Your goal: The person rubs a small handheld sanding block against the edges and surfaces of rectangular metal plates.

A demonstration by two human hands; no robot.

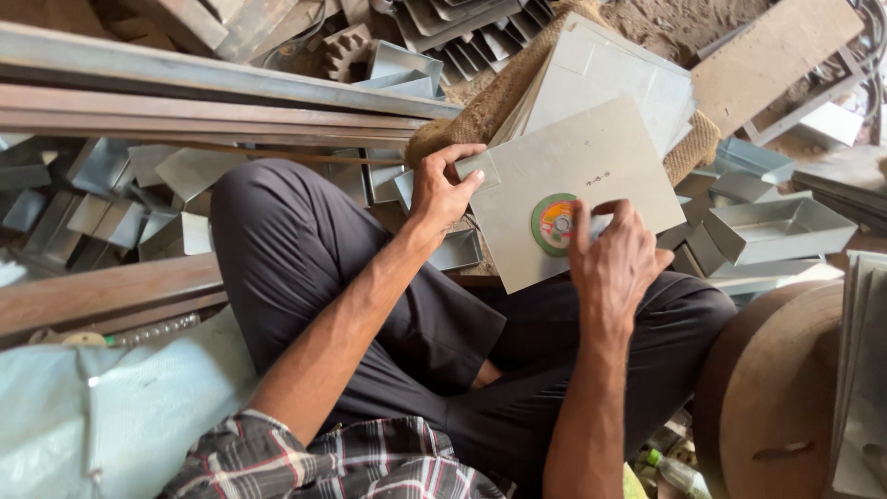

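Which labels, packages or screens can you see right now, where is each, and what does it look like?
Disc label: round, on the disc lying on the metal sheet, under the right hand; green rim, pink and yellow middle.
Bottle: bottom edge right of the right forearm; clear plastic, green cap, no label readable.
No screens or signs in view.
Left hand grips the sheet's left edge.

Person is wearing dark charcoal trousers (pixel 305 268), loose-cut, fabric creasing in soft folds over both legs. Plaid shirt (pixel 323 462) in red, white and black is showing at bottom edge. Forearms are bare; left hand (pixel 442 189) and right hand (pixel 612 263) ungloved, no rings visible
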